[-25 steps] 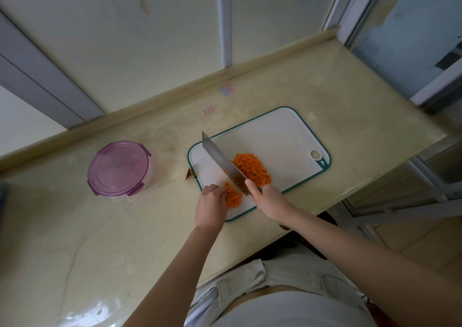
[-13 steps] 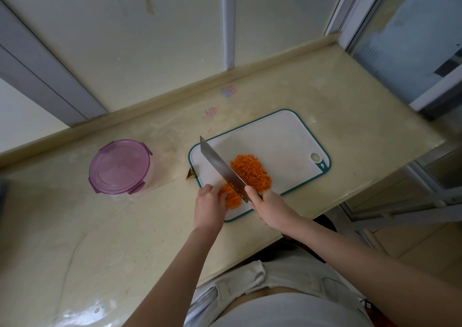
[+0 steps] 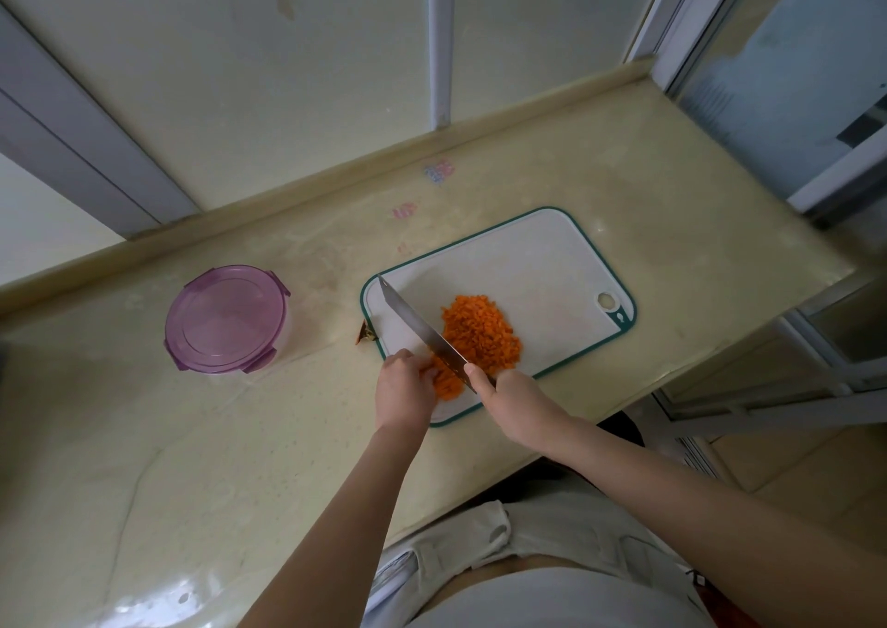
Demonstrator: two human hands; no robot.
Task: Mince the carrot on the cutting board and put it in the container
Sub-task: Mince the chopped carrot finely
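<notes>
Carrot (image 3: 449, 384) at the near left of the board (image 3: 528, 253): a short uncut bunch of strips, pinned under the curled fingertips of the left hand (image 3: 403, 387). Just right of it, mince (image 3: 482, 337) heaped in a loose orange pile around mid-board, up against the right side of the blade. Knife (image 3: 417, 330) slanted from near right to far left between the two lots, its tip over the board's left end, the blade passing just beside the left fingertips. Right hand (image 3: 516, 395) closed tight round the handle at the board's near edge, one fingertip up on the blade, the handle itself hidden in the fist.

Right half of the board plain white, with a hanging hole (image 3: 605, 300) at its right end. Board's near edge close to the near edge of the desk (image 3: 192, 459), its near left corner covered by the left hand. Small carrot-end scrap (image 3: 365, 335) on the desk just beside the board's left edge. Container (image 3: 228, 320) round, purple lid clipped on, well left of the board, a broad stretch of desk between. Raised lip along the desk's far edge against the wall; desk's right end a little beyond the board.
</notes>
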